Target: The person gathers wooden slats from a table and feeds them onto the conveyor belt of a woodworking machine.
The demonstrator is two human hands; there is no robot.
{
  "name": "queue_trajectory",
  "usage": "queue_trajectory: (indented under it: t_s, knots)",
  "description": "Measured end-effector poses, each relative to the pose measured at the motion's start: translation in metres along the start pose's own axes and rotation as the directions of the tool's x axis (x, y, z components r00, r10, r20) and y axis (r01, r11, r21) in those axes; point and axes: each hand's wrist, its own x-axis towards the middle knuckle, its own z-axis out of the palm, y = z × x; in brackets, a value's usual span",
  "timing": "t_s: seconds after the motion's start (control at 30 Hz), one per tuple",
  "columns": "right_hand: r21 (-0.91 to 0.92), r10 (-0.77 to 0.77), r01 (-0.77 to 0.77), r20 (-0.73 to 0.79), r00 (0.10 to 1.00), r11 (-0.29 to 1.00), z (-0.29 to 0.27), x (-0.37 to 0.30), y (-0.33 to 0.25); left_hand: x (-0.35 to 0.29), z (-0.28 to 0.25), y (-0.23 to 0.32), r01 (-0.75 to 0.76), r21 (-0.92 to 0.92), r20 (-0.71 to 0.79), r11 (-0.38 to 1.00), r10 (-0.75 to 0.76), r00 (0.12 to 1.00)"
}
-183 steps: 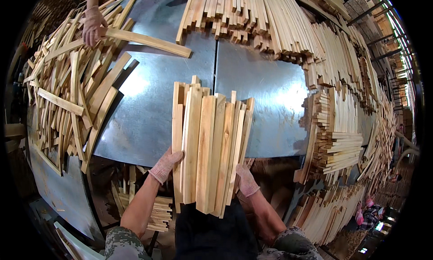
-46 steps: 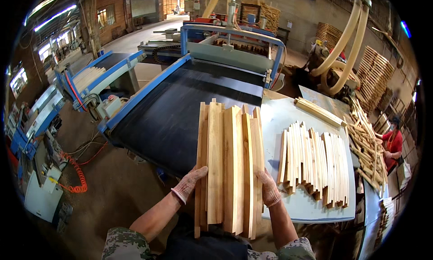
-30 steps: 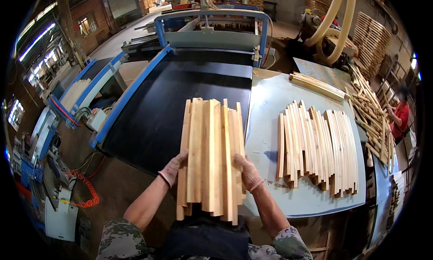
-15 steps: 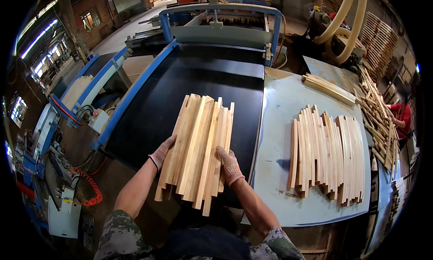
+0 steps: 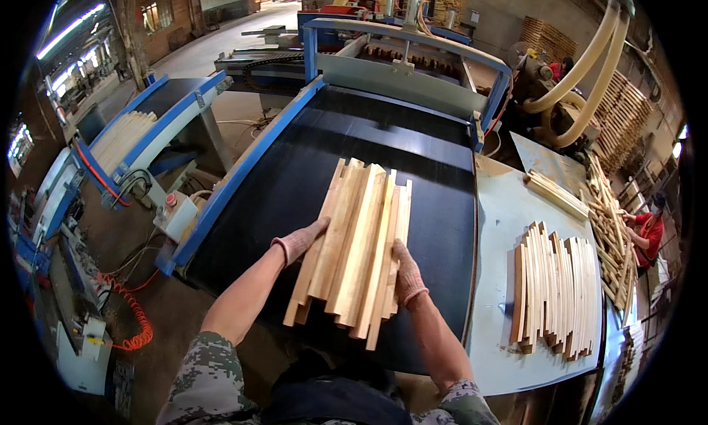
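Observation:
Between my two gloved hands I grip a bundle of wooden strips point(image 5: 358, 241), lying side by side with uneven ends. My left hand point(image 5: 300, 242) presses the bundle's left side, and my right hand point(image 5: 408, 272) clasps its right side, so both are closed on it. The fingers under the wood are hidden. Beneath and beyond the bundle stretches a black conveyor belt point(image 5: 295, 174); whether the wood touches it I cannot tell. To the right, another batch of wooden strips point(image 5: 554, 292) rests on a pale sheet-topped table point(image 5: 495, 237).
A blue machine frame point(image 5: 413, 38) spans the belt's far end. At left stand a control box with a red button point(image 5: 174, 210) and a second conveyor point(image 5: 158, 104). A strip bundle point(image 5: 557, 194) and a loose wood pile point(image 5: 608, 241) lie right, near a person in red point(image 5: 649, 233).
The view has swung left, so the scene sits farther right. Both hands still grip the bundle, which now lies slightly farther over the belt.

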Motion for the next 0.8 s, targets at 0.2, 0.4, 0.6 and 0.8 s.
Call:
queue_trajectory:
  t_s: [0.2, 0.4, 0.6, 0.8]
  knots:
    - [-0.508, 0.002, -0.135, -0.253, 0.967, 0.851, -0.007, 0.002, -0.020, 0.015, -0.022, 0.003, 0.041, 0.186, 0.026, 0.982, -0.046, 0.999]
    - [-0.929, -0.303, -0.193, -0.292, 0.907, 0.316, 0.027, -0.027, -0.022, 0.046, -0.033, -0.029, -0.004, 0.041, 0.092, 0.999, 0.000, 0.996]
    - [-0.944, -0.539, 0.012, -0.178, 0.823, 0.329, 0.018, -0.019, -0.006, 0.036, -0.051, -0.038, -0.002, -0.265, 0.189, 0.964, 0.054, 0.981]
    - [-0.951, -0.514, 0.077, -0.092, 0.853, 0.298, 0.026, -0.011, -0.010, 0.050, -0.064, -0.058, -0.038, -0.238, 0.201, 0.971, 0.088, 0.976]
